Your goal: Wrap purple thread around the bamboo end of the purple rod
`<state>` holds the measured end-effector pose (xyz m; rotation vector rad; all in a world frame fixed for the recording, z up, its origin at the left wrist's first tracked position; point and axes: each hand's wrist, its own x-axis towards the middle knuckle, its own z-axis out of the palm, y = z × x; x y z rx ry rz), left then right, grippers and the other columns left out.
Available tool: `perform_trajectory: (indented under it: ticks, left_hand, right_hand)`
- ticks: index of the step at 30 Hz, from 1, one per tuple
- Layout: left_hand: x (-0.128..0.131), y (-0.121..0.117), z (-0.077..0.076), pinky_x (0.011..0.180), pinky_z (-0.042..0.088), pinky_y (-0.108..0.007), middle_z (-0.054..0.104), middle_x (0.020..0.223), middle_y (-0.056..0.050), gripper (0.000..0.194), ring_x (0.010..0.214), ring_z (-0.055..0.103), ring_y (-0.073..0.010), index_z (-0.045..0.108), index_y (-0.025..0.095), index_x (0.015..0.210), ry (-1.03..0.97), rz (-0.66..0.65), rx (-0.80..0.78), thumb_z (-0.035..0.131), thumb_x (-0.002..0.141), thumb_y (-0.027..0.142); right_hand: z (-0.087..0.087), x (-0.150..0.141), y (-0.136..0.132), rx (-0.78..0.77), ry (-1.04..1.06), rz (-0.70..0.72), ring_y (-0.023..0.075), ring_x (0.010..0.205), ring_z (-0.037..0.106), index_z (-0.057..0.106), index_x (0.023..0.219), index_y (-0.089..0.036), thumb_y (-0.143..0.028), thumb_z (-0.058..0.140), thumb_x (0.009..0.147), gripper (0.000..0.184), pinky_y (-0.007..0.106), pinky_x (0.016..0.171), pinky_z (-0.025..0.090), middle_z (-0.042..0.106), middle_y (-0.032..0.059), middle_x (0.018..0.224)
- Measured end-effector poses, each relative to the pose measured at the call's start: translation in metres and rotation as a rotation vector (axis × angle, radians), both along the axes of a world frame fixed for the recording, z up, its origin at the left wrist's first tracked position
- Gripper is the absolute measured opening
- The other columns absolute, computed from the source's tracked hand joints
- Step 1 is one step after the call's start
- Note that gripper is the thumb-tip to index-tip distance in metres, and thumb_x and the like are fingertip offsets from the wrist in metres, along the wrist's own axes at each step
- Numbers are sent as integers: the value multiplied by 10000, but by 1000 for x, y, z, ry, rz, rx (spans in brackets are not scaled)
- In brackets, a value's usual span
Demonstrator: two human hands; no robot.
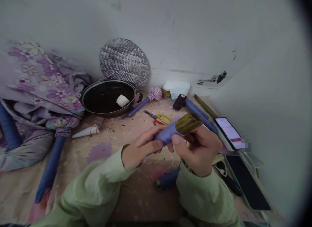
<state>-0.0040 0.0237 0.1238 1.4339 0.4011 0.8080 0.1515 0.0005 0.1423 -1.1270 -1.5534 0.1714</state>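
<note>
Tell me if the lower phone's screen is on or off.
Off: the lower phone shows a black screen, unlike the lit upper phone.

Head-worn view, facing forward and down, close above left hand [141, 149], right hand [198, 150]

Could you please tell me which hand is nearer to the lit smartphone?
Right: the right hand is just left of the lit smartphone; the left hand is farther left, beyond the right hand.

Around 6 o'clock the right sleeve [204, 197] hides part of a purple fabric roll [167, 180]. At 2 o'clock the phone [227, 133] carries text too small to read (a pixelated patch [245, 145] blurs the spot just beside it)
</note>
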Motion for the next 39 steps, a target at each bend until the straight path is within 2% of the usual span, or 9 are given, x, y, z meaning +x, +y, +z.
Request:
perform_trajectory:
  ticks: [3,9,17,22,30,32,34,37,39]
  left_hand:
    - [-2,5,4,607,407,-247,553,728,-16,210,661,498,-109,578,158,898,35,0,-32,487,858,343]
    - [-5,10,6,667,477,-274,588,758,-27,216,697,591,-128,532,143,937,109,113,36,534,839,336]
    - [-13,20,7,620,430,-273,552,803,-33,207,717,522,-132,507,157,920,360,303,347,542,832,341]
    - [-11,19,6,564,357,-242,460,722,19,189,615,420,-96,452,170,838,417,405,500,553,821,329]
    - [-5,15,-2,625,403,-272,557,813,-21,228,714,529,-140,429,180,874,459,631,643,609,765,267]
    - [-6,15,1,667,428,-297,575,869,-47,267,771,551,-163,451,171,932,455,588,660,619,753,277]
    - [-10,15,7,722,448,-323,591,938,-71,353,831,564,-185,469,163,1044,434,432,660,618,753,295]
    - [-18,15,18,734,472,-314,617,950,-68,360,854,582,-184,457,190,1186,309,82,617,500,835,253]
    - [-22,16,22,779,475,-326,623,1001,-73,390,920,582,-199,455,219,1229,290,23,620,501,843,236]
  right_hand:
    - [4,-2,0,11,-35,-13,65,417,290,507,598,-188,-288,630,696,186,225,395,255,357,-66,473]
    - [6,-2,4,-5,-85,-83,51,417,308,485,581,-173,-254,629,723,217,197,390,252,368,-74,470]
    - [3,-6,5,-46,-97,-96,51,413,349,540,647,-165,-217,604,755,137,186,396,286,395,-74,476]
    - [2,-10,6,-21,-144,-108,61,422,354,512,627,-172,-247,599,748,166,195,407,300,397,-72,474]
    - [-1,-9,7,-45,-67,-104,59,422,337,457,532,-172,-328,631,763,328,206,407,280,353,-71,460]
    - [-1,-8,6,-48,-41,-56,64,436,356,497,565,-170,-311,623,772,280,208,415,294,388,-63,481]
    - [-1,-6,4,-56,-14,2,71,454,383,553,637,-173,-300,618,774,197,208,424,316,441,-53,513]
    - [-2,0,1,-30,36,65,81,463,395,577,678,-183,-320,620,765,168,213,423,326,459,-49,519]
    - [-3,4,0,-14,51,85,87,467,396,577,667,-185,-336,616,767,186,219,426,326,444,-49,504]
